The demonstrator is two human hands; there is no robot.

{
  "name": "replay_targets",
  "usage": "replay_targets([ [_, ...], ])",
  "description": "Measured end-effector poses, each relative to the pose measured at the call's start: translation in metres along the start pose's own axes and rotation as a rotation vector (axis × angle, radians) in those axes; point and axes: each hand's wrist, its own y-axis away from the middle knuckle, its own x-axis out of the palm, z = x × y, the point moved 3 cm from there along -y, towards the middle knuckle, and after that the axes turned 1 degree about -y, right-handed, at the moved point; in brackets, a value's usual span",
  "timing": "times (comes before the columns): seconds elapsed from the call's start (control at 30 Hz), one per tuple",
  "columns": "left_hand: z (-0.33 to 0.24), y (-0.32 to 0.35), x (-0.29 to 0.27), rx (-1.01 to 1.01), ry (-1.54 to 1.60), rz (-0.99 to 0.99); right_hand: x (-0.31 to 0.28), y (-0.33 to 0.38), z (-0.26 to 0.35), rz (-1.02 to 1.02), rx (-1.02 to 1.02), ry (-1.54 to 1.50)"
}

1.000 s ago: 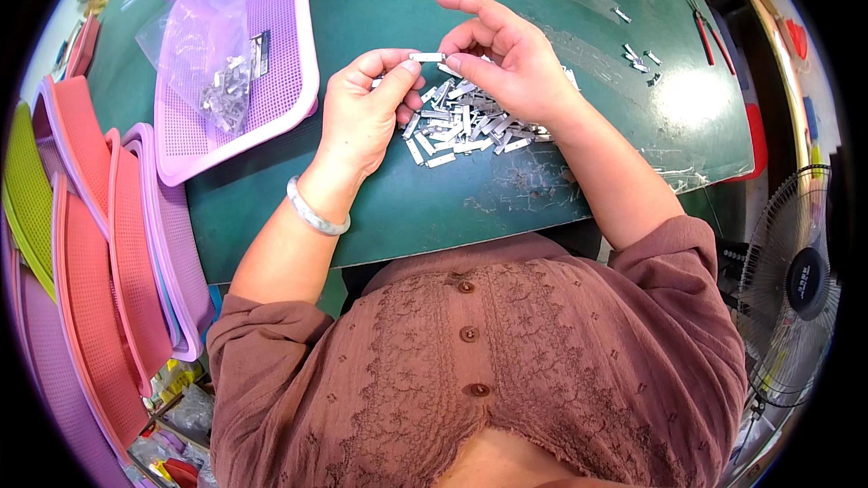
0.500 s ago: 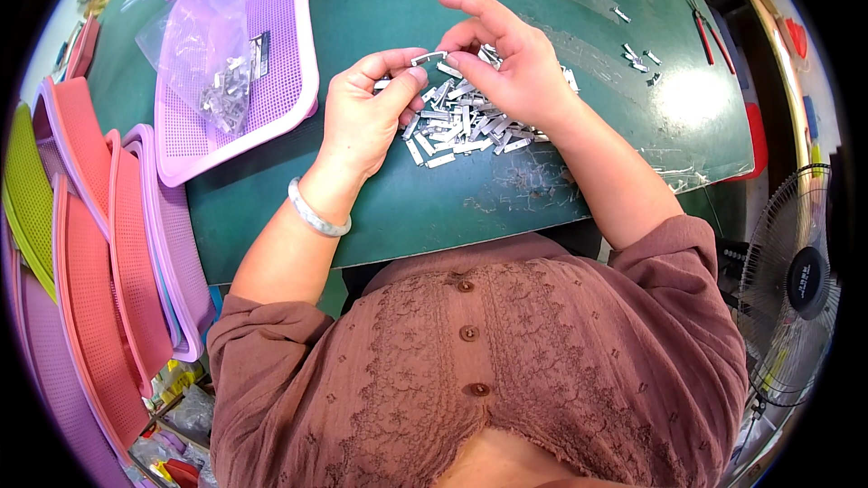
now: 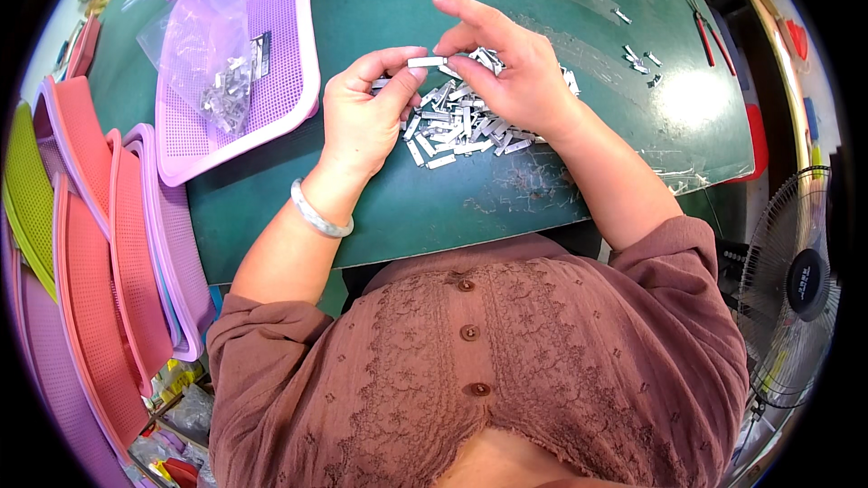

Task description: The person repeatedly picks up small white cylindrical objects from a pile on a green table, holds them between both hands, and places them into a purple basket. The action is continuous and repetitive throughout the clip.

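Note:
A small silvery-white metal clip (image 3: 427,61) is held level above the table between both hands. My left hand (image 3: 369,108) pinches its left end between thumb and forefinger, and another similar piece shows partly behind those fingers. The thumb and forefinger of my right hand (image 3: 511,68) grip the clip's right end, with the other fingers raised. Beneath and behind the hands lies a loose pile of like metal clips (image 3: 466,122), partly covered by my right hand.
A purple perforated basket (image 3: 303,63) at the left holds a clear plastic bag (image 3: 221,81) of small metal parts. Stacked pink, purple and green baskets (image 3: 90,253) stand beside the green table (image 3: 380,208). Red-handled pliers (image 3: 703,36) and a few loose clips (image 3: 636,59) lie right. A fan (image 3: 800,280) stands at far right.
The clip has been turned between my fingers: its curved, bracket-like edge showed before, and now its flat, broad face does. Both hands have stayed nearly in place.

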Motion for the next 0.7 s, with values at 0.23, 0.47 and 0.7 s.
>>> replay_targets([
  [0.23, 0.0, 0.0, 0.001, -0.014, 0.024, -0.009, 0.0, 0.0, -0.001, 0.022, 0.021, -0.013],
  [0.47, 0.011, -0.008, -0.009, -0.342, 0.505, 0.057, -0.002, 0.001, -0.01, 0.018, 0.11, 0.074],
  [0.7, 0.012, -0.01, -0.012, -0.369, 0.622, 0.103, 0.006, 0.001, -0.015, 0.209, 0.148, 0.22],
])
